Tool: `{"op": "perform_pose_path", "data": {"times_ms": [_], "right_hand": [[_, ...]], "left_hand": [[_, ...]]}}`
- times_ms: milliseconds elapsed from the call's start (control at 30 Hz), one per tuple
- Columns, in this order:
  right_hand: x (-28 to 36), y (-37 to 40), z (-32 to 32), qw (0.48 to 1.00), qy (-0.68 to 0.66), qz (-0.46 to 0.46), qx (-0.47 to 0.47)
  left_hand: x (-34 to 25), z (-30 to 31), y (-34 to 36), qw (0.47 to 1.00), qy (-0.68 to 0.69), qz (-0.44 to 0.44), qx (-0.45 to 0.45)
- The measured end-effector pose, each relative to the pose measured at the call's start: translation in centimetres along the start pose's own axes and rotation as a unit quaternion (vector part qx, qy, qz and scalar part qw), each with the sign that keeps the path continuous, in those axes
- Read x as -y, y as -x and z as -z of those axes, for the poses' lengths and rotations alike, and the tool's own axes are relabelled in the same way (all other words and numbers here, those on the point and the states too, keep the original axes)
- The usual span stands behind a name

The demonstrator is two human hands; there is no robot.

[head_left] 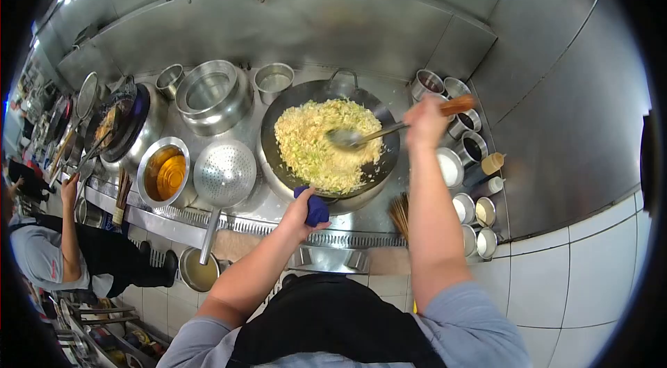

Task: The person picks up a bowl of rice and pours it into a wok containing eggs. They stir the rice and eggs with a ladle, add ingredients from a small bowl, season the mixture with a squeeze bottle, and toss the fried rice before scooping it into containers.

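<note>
A large dark wok (387, 133) sits on the steel range, filled with yellow fried rice (313, 135) flecked with green. My right hand (425, 123) grips the wooden-ended handle of a wok ladle (345, 138), whose head lies in the rice and is a little blurred. Bunched in my left hand (299, 215) is a dark blue cloth (316, 207), pressed at the wok's near edge. Whatever handle may lie under the cloth is hidden.
A perforated strainer (224, 173) and a bowl of amber oil (167, 172) stand left of the wok. Several seasoning tins (450, 167) line the right side. A bamboo brush (399, 214) lies near my right forearm. Another person (52, 253) works at a wok farther left.
</note>
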State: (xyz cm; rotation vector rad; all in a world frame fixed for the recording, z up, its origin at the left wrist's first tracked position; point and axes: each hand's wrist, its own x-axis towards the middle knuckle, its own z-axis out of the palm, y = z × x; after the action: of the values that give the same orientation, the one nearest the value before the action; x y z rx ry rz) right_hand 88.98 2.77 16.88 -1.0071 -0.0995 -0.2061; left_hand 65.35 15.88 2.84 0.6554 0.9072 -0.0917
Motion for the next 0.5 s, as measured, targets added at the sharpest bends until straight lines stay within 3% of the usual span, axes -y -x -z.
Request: {"op": "perform_pose_path", "data": {"times_ms": [100,167,233,300,333,367,433,500], "right_hand": [[1.7,-1.3,-2.7,0.978,-0.027,-0.128,0.163],[5.0,-2.2,-4.0,0.971,-0.028,-0.098,0.215],[6.3,-2.8,-3.5,0.972,-0.078,-0.012,0.221],[-0.2,-2.1,-3.3,0.999,-0.040,0.002,0.018],[-3.4,-0.3,-3.0,0.999,0.024,-0.024,0.040],[-3.8,-0.5,-4.0,0.996,-0.021,-0.049,0.074],[-0.9,-2.5,-6.9,0.971,0.033,-0.121,0.201],[2.9,-3.3,-9.3,0.970,0.068,-0.099,0.211]], "left_hand": [[0.0,-0.2,0.2,1.000,0.010,-0.022,0.013],[0.0,-0.5,1.2,1.000,0.004,-0.027,0.004],[-0.2,-0.3,0.9,0.999,0.005,-0.037,-0.007],[0.4,0.8,-0.2,0.998,-0.006,-0.049,0.030],[-0.4,-1.1,1.7,0.998,0.013,-0.059,-0.030],[-0.4,-1.0,1.1,0.997,0.017,-0.066,-0.025],[0.1,0.3,-0.4,0.997,0.015,-0.070,0.032],[0.0,0.0,-0.5,0.997,0.014,-0.075,0.006]]}}
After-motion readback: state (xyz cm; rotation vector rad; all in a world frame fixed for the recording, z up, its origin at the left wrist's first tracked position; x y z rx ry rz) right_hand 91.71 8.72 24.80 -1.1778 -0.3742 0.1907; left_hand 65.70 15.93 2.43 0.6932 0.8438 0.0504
